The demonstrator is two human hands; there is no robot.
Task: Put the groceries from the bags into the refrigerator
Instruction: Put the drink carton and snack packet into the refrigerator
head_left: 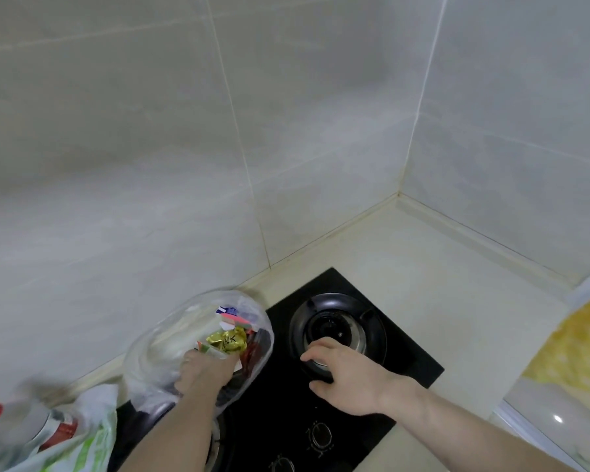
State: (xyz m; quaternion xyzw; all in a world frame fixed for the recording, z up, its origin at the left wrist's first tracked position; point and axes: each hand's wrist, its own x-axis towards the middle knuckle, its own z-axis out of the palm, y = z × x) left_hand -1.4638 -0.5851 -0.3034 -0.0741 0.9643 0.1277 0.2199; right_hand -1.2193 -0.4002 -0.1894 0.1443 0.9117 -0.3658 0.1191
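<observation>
Groceries (227, 340) sit in a clear plastic bag (157, 356) on the black gas hob (402, 356), where the left hand (205, 373) reaches in, its grip hidden; further left a white-green bag (89, 434) holds a red-capped bottle (11, 424). The right hand (348, 379) hovers spread over the burner (338, 330), likely for balance.

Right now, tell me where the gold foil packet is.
In the head view, the gold foil packet sits lower left of centre inside the clear plastic bag on the black stove, just above the left hand.
</observation>
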